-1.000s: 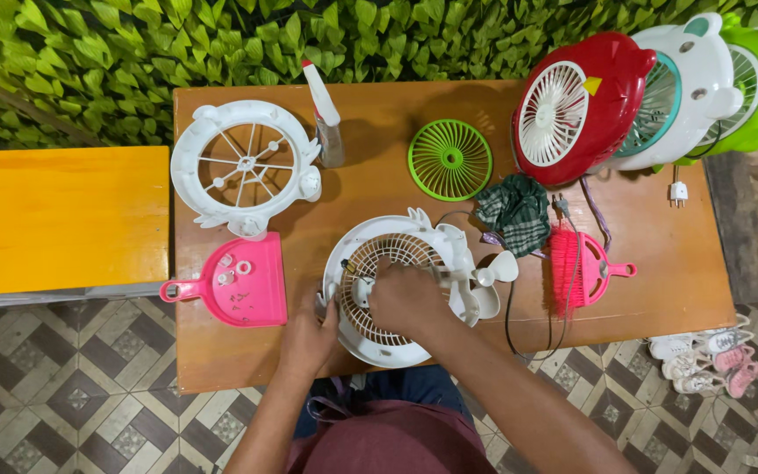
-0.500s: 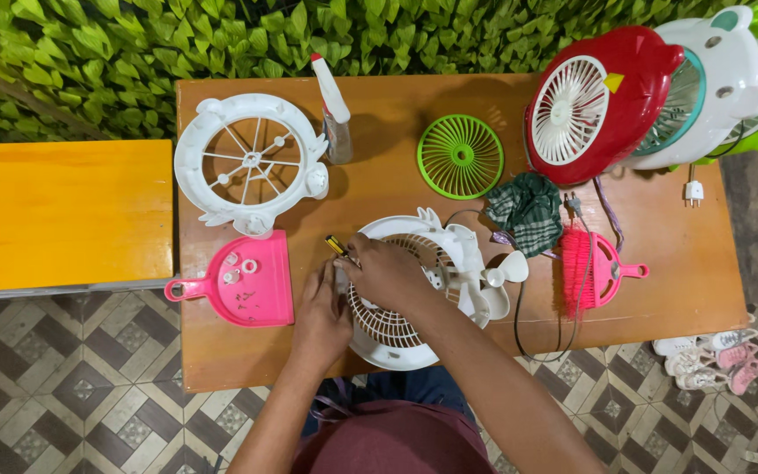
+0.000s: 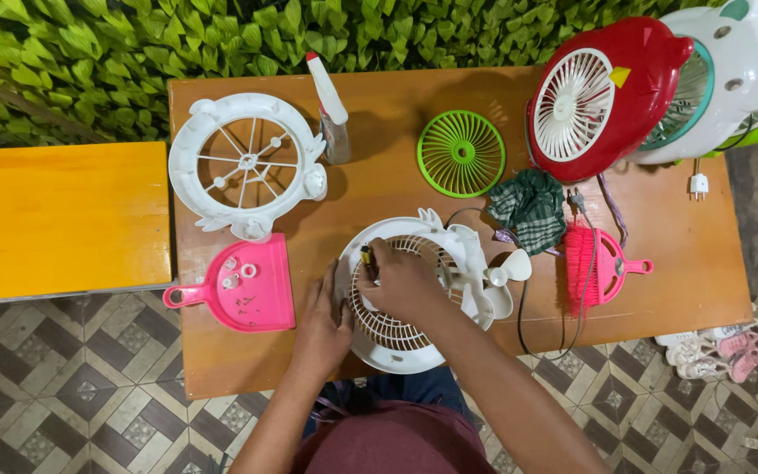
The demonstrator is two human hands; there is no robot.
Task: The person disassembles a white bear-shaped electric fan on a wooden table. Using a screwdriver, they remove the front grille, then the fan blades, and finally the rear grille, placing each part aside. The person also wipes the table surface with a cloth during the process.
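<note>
A white fan body [image 3: 449, 263] with a round grille lies flat on the wooden table [image 3: 379, 184] near its front edge. My right hand [image 3: 404, 281] rests on the grille and grips a screwdriver [image 3: 367, 260] with a yellow and black handle, its tip down at the grille's left side. My left hand [image 3: 325, 323] presses flat against the fan's left rim, fingers spread. A pink dustpan [image 3: 243, 285] just left of that hand holds a few small white parts.
A white front grille frame [image 3: 247, 162] lies at back left beside a spray bottle [image 3: 330, 105]. A green grille [image 3: 461, 153], checked cloth [image 3: 532, 204], pink brush and pan [image 3: 594, 263], and red [image 3: 603, 96], white and green fans fill the right. A yellow bench [image 3: 59, 219] adjoins left.
The view has shifted a little. My right hand now holds the screwdriver upright at the grille's left side, and my left hand has settled on the fan's left rim.
</note>
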